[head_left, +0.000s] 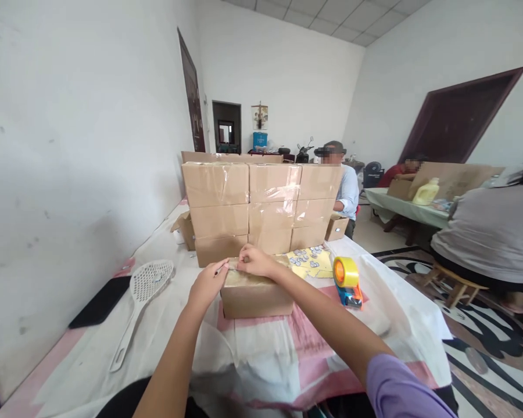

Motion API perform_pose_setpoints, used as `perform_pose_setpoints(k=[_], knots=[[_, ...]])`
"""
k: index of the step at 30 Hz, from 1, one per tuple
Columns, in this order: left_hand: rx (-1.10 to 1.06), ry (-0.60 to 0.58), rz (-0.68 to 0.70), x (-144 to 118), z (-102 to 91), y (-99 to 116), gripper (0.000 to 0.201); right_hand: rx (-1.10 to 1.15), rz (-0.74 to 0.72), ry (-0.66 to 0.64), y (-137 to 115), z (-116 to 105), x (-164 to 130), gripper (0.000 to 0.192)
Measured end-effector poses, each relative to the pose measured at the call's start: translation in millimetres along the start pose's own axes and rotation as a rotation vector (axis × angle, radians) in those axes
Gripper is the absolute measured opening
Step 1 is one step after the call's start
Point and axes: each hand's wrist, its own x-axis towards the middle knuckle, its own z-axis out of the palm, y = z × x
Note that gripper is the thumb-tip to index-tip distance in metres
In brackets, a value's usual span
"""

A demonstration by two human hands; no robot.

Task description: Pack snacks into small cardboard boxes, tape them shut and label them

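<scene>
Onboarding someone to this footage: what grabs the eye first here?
The wall of taped cardboard boxes stacked at the table's far end. In front of it, the left hand and right hand rest on a small carton at table centre. A yellow-and-orange tape dispenser sits to its right.

where everything sits on the table

single box (256, 295) sits mid-table (396, 313), both hands on its far top edge: left hand (208, 284) at the left end, right hand (256, 261) beside it. behind it, the stacked boxes (261, 206) wall off the far end. tape dispenser (347, 281) stands right of the box, sheet of small pieces (310, 261) just behind. slotted scoop (143, 293) lies left, dark flat object (101, 302) at the left edge.
</scene>
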Motion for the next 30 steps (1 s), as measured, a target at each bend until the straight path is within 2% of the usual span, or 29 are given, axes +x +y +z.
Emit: perform_pose_setpoints(k=[7,16,20,25,30], knots=[[0.006,0.038,-0.004,1.0,4.8,-0.2,0.048,0.039,0.002,0.035,6.2,9.4,-6.6,0.018],[-0.022,0.043,-0.041,-0.3,4.9,5.7,0.052,-0.017,0.028,0.049,4.7,12.0,-9.3,0.014],[-0.044,0.010,-0.049,-0.2,6.3,6.3,0.055,-0.056,0.043,0.046,1.8,11.2,-11.8,0.016],[-0.068,-0.062,-0.056,-1.6,10.4,5.6,0.069,-0.104,0.059,0.022,-1.2,10.2,-12.7,0.015],[-0.087,-0.074,-0.078,-0.2,17.5,0.5,0.072,-0.164,0.098,-0.012,-4.7,9.4,-14.0,0.018]])
